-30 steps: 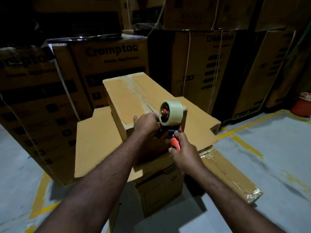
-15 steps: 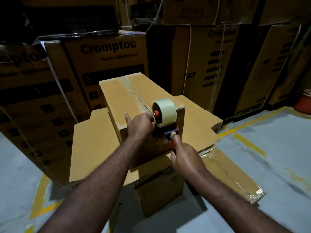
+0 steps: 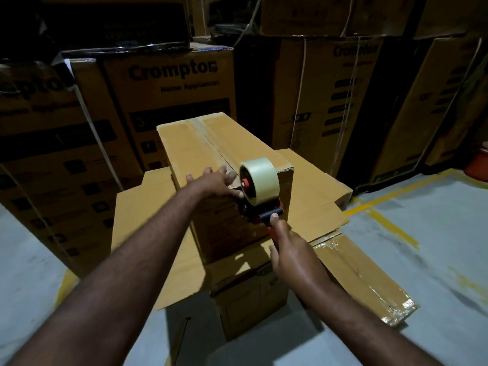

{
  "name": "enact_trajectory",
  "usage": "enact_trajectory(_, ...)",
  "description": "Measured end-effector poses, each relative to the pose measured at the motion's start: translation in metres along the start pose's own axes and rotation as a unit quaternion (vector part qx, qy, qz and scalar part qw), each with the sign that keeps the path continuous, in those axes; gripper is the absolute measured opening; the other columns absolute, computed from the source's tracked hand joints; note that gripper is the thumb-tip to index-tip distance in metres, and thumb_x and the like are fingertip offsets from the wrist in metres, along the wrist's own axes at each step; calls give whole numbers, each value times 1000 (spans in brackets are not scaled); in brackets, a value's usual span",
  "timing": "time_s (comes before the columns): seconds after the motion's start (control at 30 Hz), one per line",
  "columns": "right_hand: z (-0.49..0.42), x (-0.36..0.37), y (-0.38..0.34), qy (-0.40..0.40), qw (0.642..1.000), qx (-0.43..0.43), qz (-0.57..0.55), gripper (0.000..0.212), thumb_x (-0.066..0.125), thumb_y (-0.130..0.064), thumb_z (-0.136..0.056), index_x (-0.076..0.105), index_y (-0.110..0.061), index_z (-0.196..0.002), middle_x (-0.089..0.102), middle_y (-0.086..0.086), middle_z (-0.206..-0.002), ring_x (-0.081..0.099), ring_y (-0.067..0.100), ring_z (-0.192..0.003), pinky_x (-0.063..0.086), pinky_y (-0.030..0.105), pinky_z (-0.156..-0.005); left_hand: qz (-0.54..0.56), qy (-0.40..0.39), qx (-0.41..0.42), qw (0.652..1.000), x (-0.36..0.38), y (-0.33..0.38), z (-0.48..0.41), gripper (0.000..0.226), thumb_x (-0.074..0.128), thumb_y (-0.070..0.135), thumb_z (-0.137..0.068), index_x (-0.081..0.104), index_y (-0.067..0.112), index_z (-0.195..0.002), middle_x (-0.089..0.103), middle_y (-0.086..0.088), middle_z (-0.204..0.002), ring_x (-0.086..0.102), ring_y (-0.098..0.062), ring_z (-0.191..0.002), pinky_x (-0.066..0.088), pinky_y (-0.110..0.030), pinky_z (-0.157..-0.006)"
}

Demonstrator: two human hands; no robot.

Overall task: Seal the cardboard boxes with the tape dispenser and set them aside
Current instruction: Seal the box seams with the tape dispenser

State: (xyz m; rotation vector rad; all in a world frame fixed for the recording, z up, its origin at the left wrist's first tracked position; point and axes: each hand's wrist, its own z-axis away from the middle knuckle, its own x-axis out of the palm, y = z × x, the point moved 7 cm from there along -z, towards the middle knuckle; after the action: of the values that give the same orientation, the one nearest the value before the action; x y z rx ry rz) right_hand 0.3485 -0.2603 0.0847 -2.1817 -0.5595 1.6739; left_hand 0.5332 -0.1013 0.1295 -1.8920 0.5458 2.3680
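- Head view: a narrow cardboard box (image 3: 200, 143) stands in the middle, on top of a wider carton (image 3: 148, 233) whose flaps spread out towards 9 and 3 o'clock.
- The tape dispenser (image 3: 260, 202) sits at the box's near top edge, at 6 o'clock of the top seam, with its pale tape roll (image 3: 262, 178) upright.
- The right hand (image 3: 293, 249) is at 5 o'clock of the roll. Its grip is clamped round the orange handle (image 3: 271, 230), with the thumb laid on the black part above.
- The left hand (image 3: 214, 180) lies flat on the box top at 9 o'clock of the roll, just beside it. Its grip is apart, fingers stretched, holding nothing.
- A flat box (image 3: 364, 281) with shiny tape lies on the grey floor (image 3: 435, 260) at 4 o'clock of the carton.
- Printed Crompton cartons (image 3: 171, 83) stand stacked from 9 round to 2 o'clock.
- A red tub (image 3: 478, 165) shows at the 3 o'clock edge.
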Motion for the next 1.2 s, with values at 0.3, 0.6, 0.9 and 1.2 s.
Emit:
enact_trajectory(0.3, 22, 44, 1, -55, 993, 66, -86, 58, 53, -33, -102, 19, -37, -148, 61, 3, -126, 61, 20, -109, 56, 35, -83, -95, 57, 45, 993, 18, -1, 1, 99, 73, 53, -84, 11, 40, -160, 1, 12, -170, 1, -28, -156, -2, -81, -110)
enact_trajectory(0.6, 9, -34, 12, -109, 953, 169, -224, 52, 67, -28, -94, 38, -46, -134, 59, 4, -118, 68, 21, -78, 60, 36, -61, 97, 37, 120, 987, 4, 18, 5, 62, 35, 54, -94, 35, 40, -155, 14, 15, -168, 2, -18, -157, -13, -73, -113)
enact_trajectory(0.9, -2, -129, 40, -71, 894, 205, -391, 53, 65, -9, -93, 45, -37, -135, 61, 25, -97, 63, 24, -58, 54, 36, -52, -240, 126, 129, 954, 19, 81, -3, 42, 42, 38, -107, 52, 8, -136, 56, -12, -141, 52, -27, -131, 17, -62, -121)
enact_trajectory(1.2, -20, -137, 40, -44, 886, 151, -436, 57, 64, -10, -94, 41, -33, -141, 62, 25, -94, 62, 22, -57, 53, 33, -51, -192, 170, 292, 922, 21, 61, 40, 53, 56, 24, -102, 42, 11, -152, 39, -13, -159, 44, -26, -143, 42, -38, -111)
